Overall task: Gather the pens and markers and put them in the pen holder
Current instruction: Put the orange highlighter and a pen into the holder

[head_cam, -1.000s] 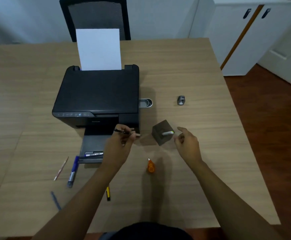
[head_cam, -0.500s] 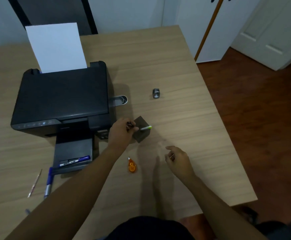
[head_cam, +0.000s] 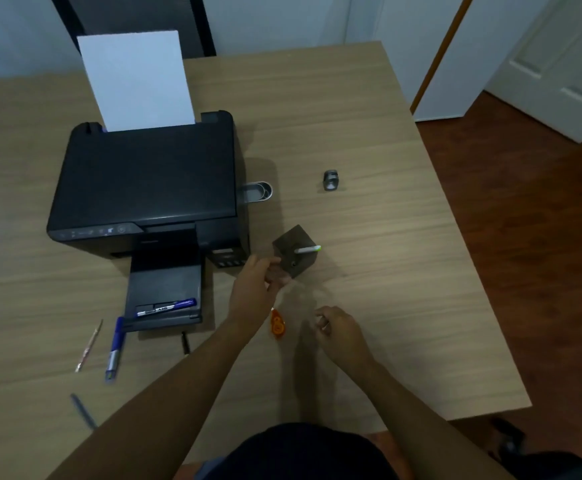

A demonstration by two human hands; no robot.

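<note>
On the far left of the table (head_cam: 369, 116) I see a thin pinkish pen (head_cam: 89, 345) lying nearly lengthwise away from me, leaning slightly right at its far end. Just right of it lies a blue marker (head_cam: 115, 348), long axis also running near to far, grey end towards me. Nearer me, a dark blue pen (head_cam: 83, 411) lies diagonally, blurred. The printer (head_cam: 147, 188) holds white paper (head_cam: 135, 81) upright at its back, and on its output tray a second blue marker (head_cam: 165, 307) lies crosswise, blue cap to the right. A short black pen (head_cam: 185, 342) sits just in front of the tray, running near to far.

My left hand (head_cam: 256, 289) hovers at the holder's near-left corner, fingers loosely spread and holding nothing I can make out. The holder (head_cam: 294, 251) is a dark cube right of the printer; a green-tipped marker (head_cam: 308, 250) sticks out of it, tip pointing right. An orange tape dispenser (head_cam: 277, 325) lies between my hands. My right hand (head_cam: 340, 329) rests low over the table, fingers curled; I cannot tell whether it holds anything. A small grey object (head_cam: 330, 180) sits farther back.
</note>
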